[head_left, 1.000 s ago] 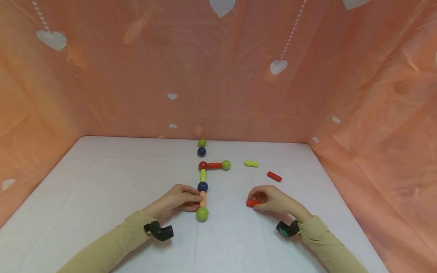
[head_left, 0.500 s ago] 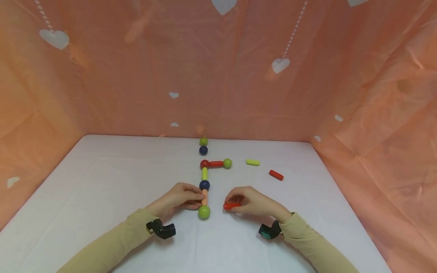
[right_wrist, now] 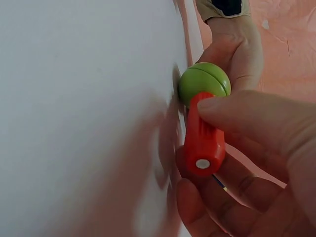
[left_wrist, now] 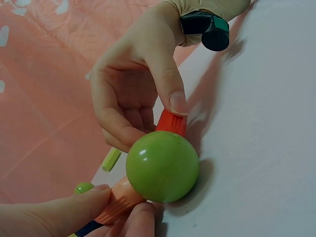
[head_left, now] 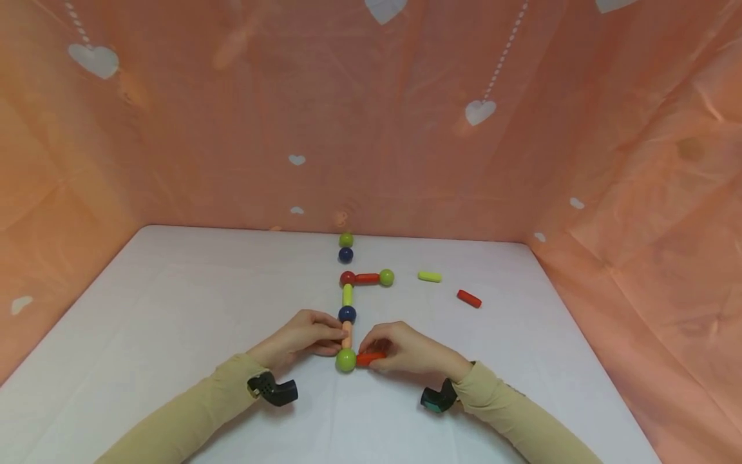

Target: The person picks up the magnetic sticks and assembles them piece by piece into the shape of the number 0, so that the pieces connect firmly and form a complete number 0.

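My left hand (head_left: 308,333) pinches the peach rod (left_wrist: 120,200) between thumb and fingers. That rod joins a dark blue ball (head_left: 347,314) to the nearest green ball (head_left: 346,360). My right hand (head_left: 407,348) holds a red rod (right_wrist: 204,140) by its sides, and the rod's far end meets the right side of that green ball. A pale disc shows on the red rod's free end in the right wrist view. Beyond the blue ball, a yellow-green rod (head_left: 348,294) leads to a red ball (head_left: 347,278), from which another red rod (head_left: 367,278) runs right to a second green ball (head_left: 386,277).
On the white table (head_left: 232,277), a loose yellow-green rod (head_left: 429,276) and a loose red rod (head_left: 469,298) lie to the right. Behind the assembly sit another blue ball (head_left: 346,255) and a green ball (head_left: 346,240). An orange cloth (head_left: 371,129) encloses the table's back and sides.
My right hand has carried the red rod leftward across the table until its end met the near green ball. My left hand has kept its pinch on the peach rod.
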`<state>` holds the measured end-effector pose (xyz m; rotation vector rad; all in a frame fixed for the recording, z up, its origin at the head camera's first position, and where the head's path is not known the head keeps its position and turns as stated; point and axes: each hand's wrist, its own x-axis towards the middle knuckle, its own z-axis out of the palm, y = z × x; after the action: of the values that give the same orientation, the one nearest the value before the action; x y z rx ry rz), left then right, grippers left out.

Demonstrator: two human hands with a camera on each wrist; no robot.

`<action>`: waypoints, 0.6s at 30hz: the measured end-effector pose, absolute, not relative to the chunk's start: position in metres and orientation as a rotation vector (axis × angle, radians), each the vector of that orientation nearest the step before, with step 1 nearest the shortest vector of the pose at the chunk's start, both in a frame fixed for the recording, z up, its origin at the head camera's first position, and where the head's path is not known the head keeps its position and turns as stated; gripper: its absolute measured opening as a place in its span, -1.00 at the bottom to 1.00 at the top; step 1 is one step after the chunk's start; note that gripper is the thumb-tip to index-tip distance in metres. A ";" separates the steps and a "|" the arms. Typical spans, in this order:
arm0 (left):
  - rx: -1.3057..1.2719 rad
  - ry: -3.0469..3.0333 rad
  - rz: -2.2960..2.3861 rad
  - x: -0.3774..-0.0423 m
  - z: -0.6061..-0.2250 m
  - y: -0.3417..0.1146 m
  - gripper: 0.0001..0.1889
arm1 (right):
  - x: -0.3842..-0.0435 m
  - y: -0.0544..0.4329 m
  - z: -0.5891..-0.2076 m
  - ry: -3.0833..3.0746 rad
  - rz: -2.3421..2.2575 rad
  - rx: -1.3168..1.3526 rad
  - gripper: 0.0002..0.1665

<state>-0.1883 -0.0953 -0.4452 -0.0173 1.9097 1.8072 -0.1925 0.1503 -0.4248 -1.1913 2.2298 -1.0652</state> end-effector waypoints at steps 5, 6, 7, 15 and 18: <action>-0.021 1.917 1.811 -0.188 -0.444 -0.095 -0.64 | -0.192 0.150 -0.424 2.245 -1.059 -1.172 -0.71; -0.025 1.920 1.807 -0.188 -0.444 -0.095 -0.64 | -0.192 0.150 -0.424 2.245 -1.059 -1.169 -0.71; -0.029 1.922 1.802 -0.188 -0.444 -0.094 -0.63 | -0.192 0.149 -0.424 2.242 -1.059 -1.166 -0.71; -0.032 1.920 1.787 -0.187 -0.443 -0.094 -0.61 | -0.192 0.148 -0.423 2.255 -1.031 -1.167 -0.71; -0.023 1.909 1.794 -0.186 -0.442 -0.094 -0.61 | -0.193 0.148 -0.424 2.264 -1.023 -1.162 -0.70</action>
<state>-0.1863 -0.0945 -0.4420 -0.0229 1.9093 1.7942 -0.1933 0.1481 -0.4238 -1.1620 2.2640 -1.0234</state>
